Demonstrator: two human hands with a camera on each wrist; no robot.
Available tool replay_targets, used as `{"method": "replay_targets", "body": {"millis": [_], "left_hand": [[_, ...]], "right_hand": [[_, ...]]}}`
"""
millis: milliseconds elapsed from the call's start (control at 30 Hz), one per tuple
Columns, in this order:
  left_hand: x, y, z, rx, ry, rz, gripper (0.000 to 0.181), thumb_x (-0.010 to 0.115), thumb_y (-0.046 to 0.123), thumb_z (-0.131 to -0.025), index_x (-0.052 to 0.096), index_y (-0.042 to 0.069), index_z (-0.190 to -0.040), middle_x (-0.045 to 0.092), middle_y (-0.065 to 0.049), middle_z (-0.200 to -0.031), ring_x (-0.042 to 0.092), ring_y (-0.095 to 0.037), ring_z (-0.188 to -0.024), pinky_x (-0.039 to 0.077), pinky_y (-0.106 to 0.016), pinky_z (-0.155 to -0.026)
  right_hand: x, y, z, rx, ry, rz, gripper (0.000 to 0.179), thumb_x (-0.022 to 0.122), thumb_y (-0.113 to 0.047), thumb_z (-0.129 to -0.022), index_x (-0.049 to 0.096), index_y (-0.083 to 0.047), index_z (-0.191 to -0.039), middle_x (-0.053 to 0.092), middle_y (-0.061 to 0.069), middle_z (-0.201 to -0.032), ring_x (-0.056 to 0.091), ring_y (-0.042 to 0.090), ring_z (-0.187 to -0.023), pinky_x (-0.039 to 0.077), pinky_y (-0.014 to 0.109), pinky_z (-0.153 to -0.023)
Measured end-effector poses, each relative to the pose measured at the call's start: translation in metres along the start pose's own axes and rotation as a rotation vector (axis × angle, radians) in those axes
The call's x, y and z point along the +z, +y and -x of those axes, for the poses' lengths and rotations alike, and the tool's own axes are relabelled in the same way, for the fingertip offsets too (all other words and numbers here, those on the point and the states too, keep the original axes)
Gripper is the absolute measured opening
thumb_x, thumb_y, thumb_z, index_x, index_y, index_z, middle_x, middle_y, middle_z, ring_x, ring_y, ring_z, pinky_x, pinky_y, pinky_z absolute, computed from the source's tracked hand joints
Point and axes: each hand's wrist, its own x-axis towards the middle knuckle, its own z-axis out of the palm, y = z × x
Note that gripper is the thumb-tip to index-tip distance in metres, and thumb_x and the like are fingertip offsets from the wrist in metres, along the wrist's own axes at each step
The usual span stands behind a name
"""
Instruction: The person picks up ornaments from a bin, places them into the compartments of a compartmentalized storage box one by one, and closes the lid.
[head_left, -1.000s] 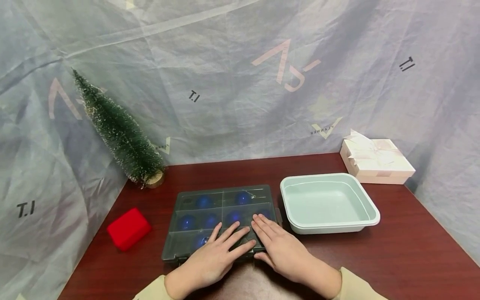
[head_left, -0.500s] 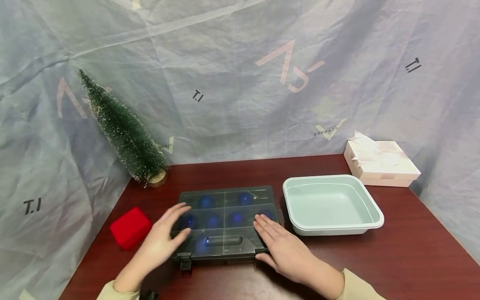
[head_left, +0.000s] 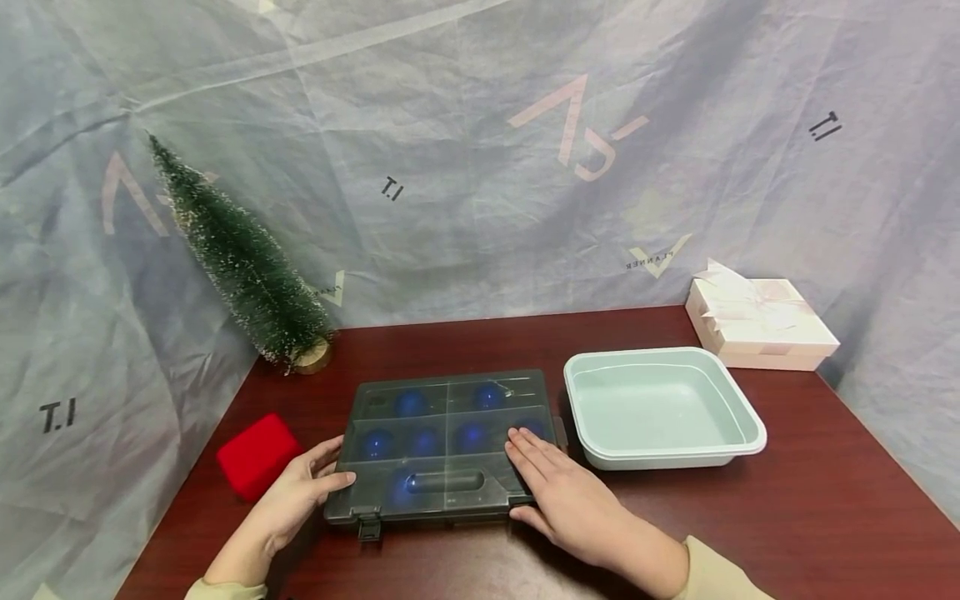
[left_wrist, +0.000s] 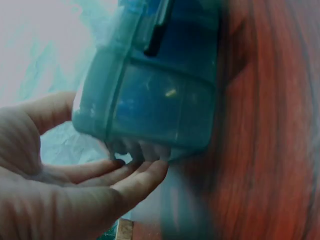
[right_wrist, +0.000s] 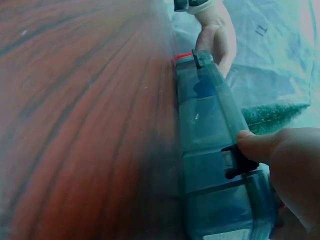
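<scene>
A translucent dark plastic compartment case (head_left: 480,492) lies lid down on the table, with several round blue balls (head_left: 410,403) showing through the lid. My left hand (head_left: 296,487) is at its left side; in the left wrist view the thumb reaches the lid edge and the fingers (left_wrist: 135,182) lie along the side wall. My right hand (head_left: 566,487) rests with straight fingers on the lid's right part, its thumb (right_wrist: 252,142) at the black right front latch (right_wrist: 240,162). The left front latch (head_left: 370,527) sticks out from the case. The right hand's fingers are hidden in the right wrist view.
A red block (head_left: 257,457) sits just left of my left hand. The pale green basin (head_left: 667,459) stands right of the case, with a white gift box (head_left: 772,333) behind it. A small frosted Christmas tree (head_left: 240,258) leans at the back left. Grey cloth (head_left: 450,250) hangs behind the table (head_left: 825,500).
My left hand has lifted off the case's front lid area, swung left over its left part, and come down to its left side. My right hand has stayed on the lid.
</scene>
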Motion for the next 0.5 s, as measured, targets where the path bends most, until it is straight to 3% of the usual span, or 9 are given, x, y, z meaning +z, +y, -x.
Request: {"method": "replay_targets", "body": {"millis": [167, 267, 333, 400, 467, 500], "left_hand": [[0.0, 0.0, 0.0, 0.026, -0.013, 0.029, 0.077, 0.064, -0.002, -0.093, 0.019, -0.014, -0.155, 0.049, -0.026, -0.142, 0.06, -0.011, -0.114, 0.056, -0.033, -0.087], [0.0, 0.001, 0.001, 0.017, -0.008, 0.033, 0.078, 0.065, -0.003, -0.092, 0.019, -0.014, -0.154, 0.051, -0.025, -0.14, 0.061, -0.011, -0.112, 0.057, -0.033, -0.086], [0.001, 0.001, 0.001, 0.01, -0.006, 0.038, 0.078, 0.065, -0.003, -0.092, 0.019, -0.014, -0.155, 0.05, -0.025, -0.139, 0.061, -0.012, -0.112, 0.057, -0.033, -0.086], [0.001, 0.001, 0.0, 0.008, -0.006, 0.043, 0.078, 0.065, -0.003, -0.092, 0.019, -0.014, -0.155, 0.049, -0.025, -0.14, 0.061, -0.012, -0.112, 0.057, -0.034, -0.085], [0.002, 0.001, -0.001, 0.003, 0.005, 0.049, 0.077, 0.064, -0.004, -0.092, 0.021, -0.013, -0.154, 0.045, -0.028, -0.143, 0.06, -0.014, -0.112, 0.057, -0.034, -0.085], [0.002, 0.001, -0.002, 0.002, 0.012, 0.047, 0.076, 0.064, -0.003, -0.092, 0.022, -0.012, -0.154, 0.043, -0.028, -0.144, 0.06, -0.015, -0.113, 0.057, -0.034, -0.085]], "right_hand": [[-0.016, -0.005, -0.008, 0.071, -0.118, -0.086, 0.074, 0.069, -0.044, -0.096, 0.049, 0.005, -0.147, 0.04, 0.021, -0.157, 0.035, 0.035, -0.146, 0.036, 0.049, -0.114], [-0.026, -0.015, -0.018, 0.107, -0.131, -0.307, 0.063, 0.066, -0.041, -0.099, 0.053, -0.002, -0.146, 0.042, 0.013, -0.157, 0.036, 0.029, -0.146, 0.036, 0.049, -0.114], [-0.027, -0.024, -0.025, 0.101, -0.135, -0.644, 0.05, 0.062, -0.034, -0.103, 0.057, -0.005, -0.143, 0.05, 0.01, -0.152, 0.043, 0.026, -0.142, 0.039, 0.046, -0.112], [-0.023, -0.038, -0.032, 0.068, -0.191, -1.119, 0.042, 0.055, -0.024, -0.107, 0.057, -0.001, -0.141, 0.055, 0.014, -0.146, 0.05, 0.027, -0.136, 0.041, 0.045, -0.111], [-0.014, -0.051, -0.036, 0.09, -0.351, -1.582, 0.042, 0.047, -0.019, -0.109, 0.053, 0.005, -0.143, 0.058, 0.019, -0.142, 0.054, 0.028, -0.132, 0.041, 0.042, -0.11], [-0.008, -0.057, -0.038, 0.131, -0.447, -1.762, 0.043, 0.044, -0.018, -0.109, 0.05, 0.007, -0.144, 0.057, 0.022, -0.142, 0.054, 0.029, -0.132, 0.041, 0.041, -0.11]]}}
